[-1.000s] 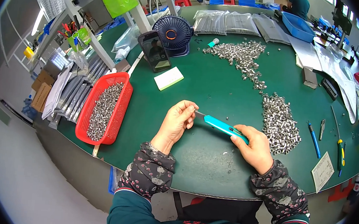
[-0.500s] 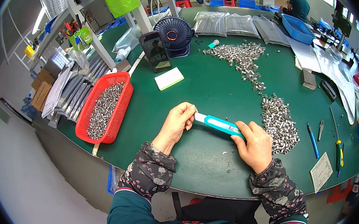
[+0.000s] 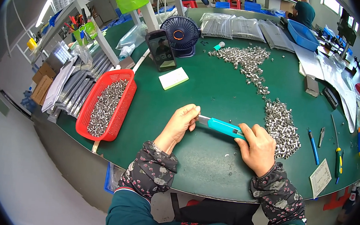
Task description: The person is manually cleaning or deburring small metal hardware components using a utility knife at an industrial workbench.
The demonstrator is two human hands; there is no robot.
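Observation:
A turquoise utility knife (image 3: 221,127) lies across the grip of my right hand (image 3: 259,150), its handle between thumb and fingers. The blade end points left and meets the fingertips of my left hand (image 3: 179,126). There thumb and forefinger are pinched together around something too small to make out. To the right of my right hand is a dense heap of small metal rings (image 3: 282,130). Farther back, more rings (image 3: 246,60) spread in a loose trail. A red plastic basket (image 3: 128,103) of similar metal parts stands on my left.
Behind my left hand sit a white note pad (image 3: 173,78), a propped phone (image 3: 161,51) and a dark fan (image 3: 180,33). A blue pen-like tool (image 3: 313,146), a screwdriver (image 3: 339,160) and a paper slip (image 3: 320,178) lie at right. Bagged parts (image 3: 216,25) and a blue tray (image 3: 302,36) are at the back.
The whole view has shifted slightly. Both hands keep nearly the same pose, with the utility knife still in my right hand and its blade at my left fingertips.

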